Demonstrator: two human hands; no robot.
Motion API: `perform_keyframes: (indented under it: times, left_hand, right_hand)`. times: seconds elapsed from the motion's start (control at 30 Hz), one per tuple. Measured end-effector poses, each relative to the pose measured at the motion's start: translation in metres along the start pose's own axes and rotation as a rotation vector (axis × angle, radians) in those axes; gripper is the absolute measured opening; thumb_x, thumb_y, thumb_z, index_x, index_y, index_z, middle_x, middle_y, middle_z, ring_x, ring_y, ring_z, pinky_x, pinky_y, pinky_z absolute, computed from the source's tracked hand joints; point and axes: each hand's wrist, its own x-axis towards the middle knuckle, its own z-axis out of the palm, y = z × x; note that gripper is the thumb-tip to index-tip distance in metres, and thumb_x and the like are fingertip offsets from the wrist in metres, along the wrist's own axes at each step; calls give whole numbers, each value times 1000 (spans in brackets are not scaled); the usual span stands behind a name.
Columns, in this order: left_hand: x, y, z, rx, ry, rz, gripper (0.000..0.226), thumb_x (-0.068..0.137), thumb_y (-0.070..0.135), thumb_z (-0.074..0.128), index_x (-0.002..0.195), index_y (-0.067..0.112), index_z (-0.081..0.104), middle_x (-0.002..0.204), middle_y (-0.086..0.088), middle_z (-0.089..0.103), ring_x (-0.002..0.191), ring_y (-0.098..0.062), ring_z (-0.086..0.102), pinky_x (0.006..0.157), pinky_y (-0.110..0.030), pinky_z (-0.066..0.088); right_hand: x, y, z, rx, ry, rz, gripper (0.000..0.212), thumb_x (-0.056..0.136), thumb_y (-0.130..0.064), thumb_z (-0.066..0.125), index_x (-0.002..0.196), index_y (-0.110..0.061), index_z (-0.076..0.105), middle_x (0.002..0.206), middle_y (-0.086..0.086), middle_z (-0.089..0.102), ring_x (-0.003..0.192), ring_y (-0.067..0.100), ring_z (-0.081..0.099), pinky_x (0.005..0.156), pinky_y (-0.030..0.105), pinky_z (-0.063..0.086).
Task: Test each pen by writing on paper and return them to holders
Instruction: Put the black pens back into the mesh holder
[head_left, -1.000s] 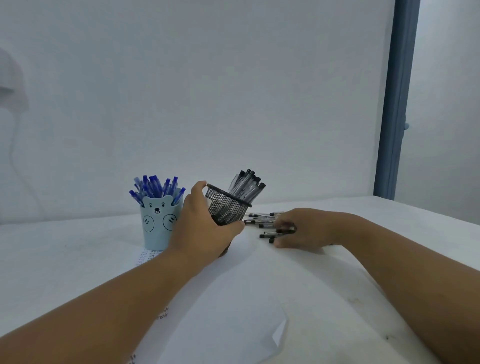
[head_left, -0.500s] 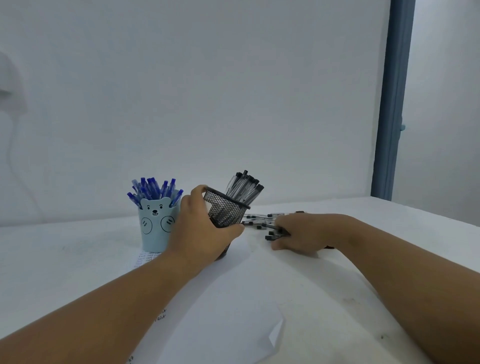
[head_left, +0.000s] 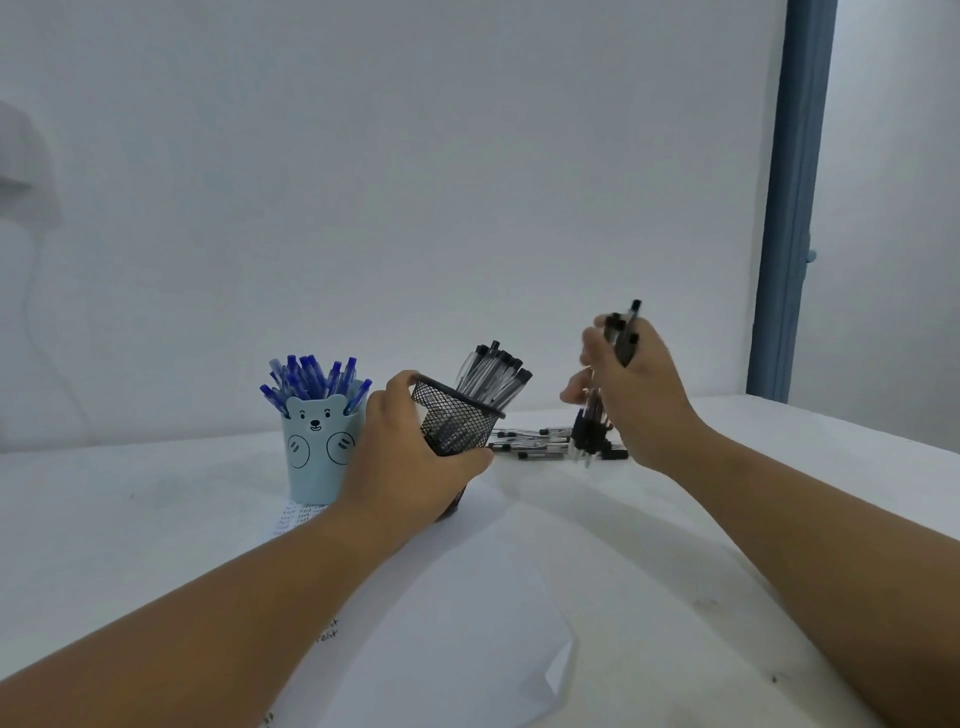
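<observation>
Two bare forearms reach over a white sheet of paper (head_left: 457, 623) lying nearest on the white table (head_left: 779, 519), handwriting visible along its left edge. Beyond it, the left hand (head_left: 410, 457) grips a black wire-mesh pen holder (head_left: 454, 421), tilted rightward, with black-capped clear pens (head_left: 493, 376) inside. Just left stands a pale blue bear-faced cup (head_left: 317, 447) full of blue pens (head_left: 311, 376). The right hand (head_left: 634, 384), raised above the table, clutches a bundle of black pens (head_left: 621, 338). Behind it, loose black pens (head_left: 540, 441) lie scattered near the white wall (head_left: 467, 182).
</observation>
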Motion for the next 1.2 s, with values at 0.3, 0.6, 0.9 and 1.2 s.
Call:
perform_keyframes:
  times: [0.3,0.6,0.9,1.2]
  left_hand:
    - [1,-2,2,19,3,-1,96,66,43,88,145,27,35,128,5,43,116,-13,41,90,-26,34]
    - [1,-2,2,-15,-8,3,92,64,43,88,139,29,37,111,7,57,98,-13,60,80,-30,50]
    - [-1,2,-4,-34,-51,-20,100,59,72,66,143,34,30,110,6,65,101,-17,65,91,-43,56]
    - [-9,13,-1,137,-57,110,95,81,55,73,156,27,21,148,6,42,134,-17,44,108,-40,39]
  right_hand:
    - [-15,23,13,-122,-182,170,12,100,-18,59,104,-11,50,78,10,55,55,24,62,63,36,53]
    - [-14,17,13,111,-83,196,5,105,-17,52,108,-13,54,90,11,62,64,27,63,71,43,57]
    - [-12,25,14,1,-177,267,3,105,-17,50,105,-14,50,78,5,57,59,28,61,77,48,53]
    - [-11,-34,17,299,213,70,14,108,-27,45,97,-17,45,77,3,51,59,21,65,68,44,55]
